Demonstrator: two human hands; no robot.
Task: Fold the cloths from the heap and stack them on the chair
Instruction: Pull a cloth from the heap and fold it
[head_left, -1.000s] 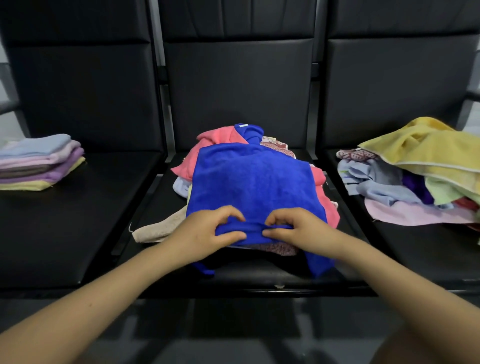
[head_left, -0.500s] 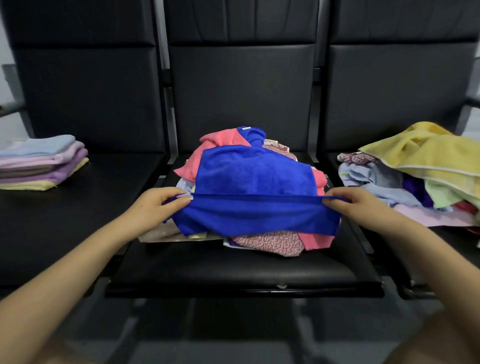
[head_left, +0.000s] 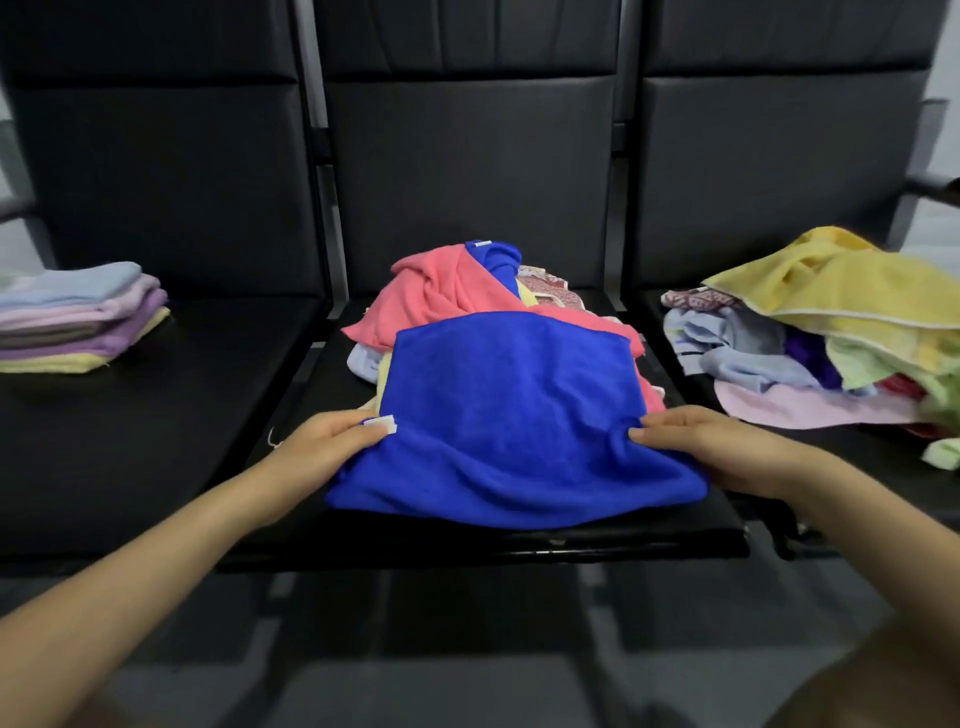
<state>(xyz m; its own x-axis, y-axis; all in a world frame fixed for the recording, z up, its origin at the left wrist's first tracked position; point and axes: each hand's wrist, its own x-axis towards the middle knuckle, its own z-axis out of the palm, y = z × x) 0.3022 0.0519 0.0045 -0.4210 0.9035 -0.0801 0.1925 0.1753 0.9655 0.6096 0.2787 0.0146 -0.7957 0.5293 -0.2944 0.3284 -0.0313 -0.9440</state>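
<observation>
A blue cloth (head_left: 511, 415) lies spread over the heap (head_left: 436, 296) of pink, patterned and pale cloths on the middle chair (head_left: 519, 540). My left hand (head_left: 332, 441) pinches the blue cloth's near left corner, by a small white label. My right hand (head_left: 711, 447) grips its near right corner. The cloth's near edge droops toward the seat's front. A stack of folded cloths (head_left: 78, 322) in pale blue, lilac and yellow sits on the left chair (head_left: 130, 467).
The right chair (head_left: 831, 457) holds a second loose pile with a yellow towel (head_left: 841, 291) on top, pale blue and pink cloths beneath. Black chair backs stand behind all three seats. A dark floor lies below the seat fronts.
The blue cloth, held stretched as a narrow band between my hands, has come down and toward me and now lies spread flat over the heap. Both hands moved nearer and lower.
</observation>
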